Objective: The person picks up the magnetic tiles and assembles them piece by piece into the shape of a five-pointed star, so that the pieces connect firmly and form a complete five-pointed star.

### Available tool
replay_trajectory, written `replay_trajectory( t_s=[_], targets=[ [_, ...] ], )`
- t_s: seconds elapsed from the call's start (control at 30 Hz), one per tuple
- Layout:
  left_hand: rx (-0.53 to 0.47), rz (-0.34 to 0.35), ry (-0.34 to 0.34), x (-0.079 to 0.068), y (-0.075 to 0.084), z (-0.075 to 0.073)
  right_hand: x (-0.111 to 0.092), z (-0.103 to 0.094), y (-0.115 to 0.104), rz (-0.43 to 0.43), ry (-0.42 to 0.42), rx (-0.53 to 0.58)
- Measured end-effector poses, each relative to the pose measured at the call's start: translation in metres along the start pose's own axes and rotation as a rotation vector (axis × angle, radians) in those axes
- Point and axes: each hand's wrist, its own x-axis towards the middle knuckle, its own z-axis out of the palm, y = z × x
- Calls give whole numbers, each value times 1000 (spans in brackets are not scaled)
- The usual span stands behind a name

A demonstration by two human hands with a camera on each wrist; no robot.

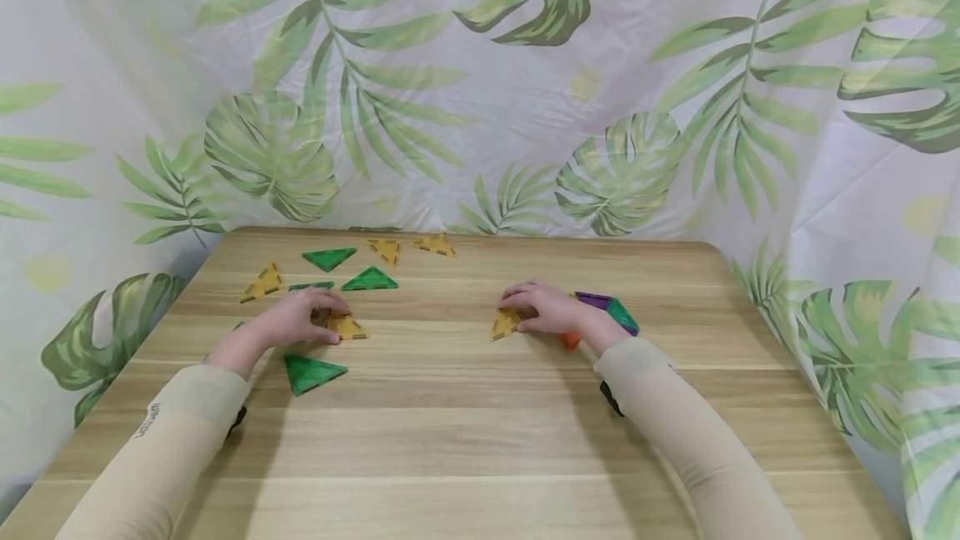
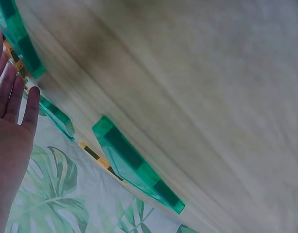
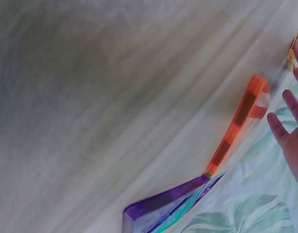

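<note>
Now the left hand (image 1: 309,317) pinches a yellow tile (image 1: 348,327), the right hand (image 1: 545,307) a second tile (image 1: 505,324) (well apart, mind you), each on its hand's inner side.

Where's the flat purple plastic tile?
In the head view, the flat purple plastic tile lies right of the right hand, beside the flat teal plastic tile.

Legible markings: none. One line of dark lettering (image 1: 147,421) is printed lengthwise on the outer edge of the left sleeve (image 1: 142,469), adjacent to the cuff (image 1: 206,394); characters are too small and blurred to read with certainty.
</note>
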Motion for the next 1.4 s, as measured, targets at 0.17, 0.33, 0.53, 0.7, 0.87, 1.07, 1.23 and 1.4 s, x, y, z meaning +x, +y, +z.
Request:
replay_trajectory(
  t_s=[0.17,0.33,0.53,0.7,0.87,1.07,1.23,1.4],
  targets=[
    [-16,-2,-18,0,2,-2,-3,-2,5,-13,2,27],
    [-16,5,0,1,-1,-5,-4,1,3,46,27,13],
    [52,6,33,-3,-4,-11,-4,6,-7,217,62,-15],
    [88,-12,40,-5,-8,-8,-1,9,-14,289,53,-31],
    [97,-24,23,-1,-3,-2,1,10,-12,312,36,-37],
    [76,61,13,11,8,2,-1,8,-6,292,23,-14],
    [92,133,23,27,16,9,0,6,-2,268,16,-4],
    [94,176,9,44,25,15,-1,6,-1,252,26,1]
  ],
)
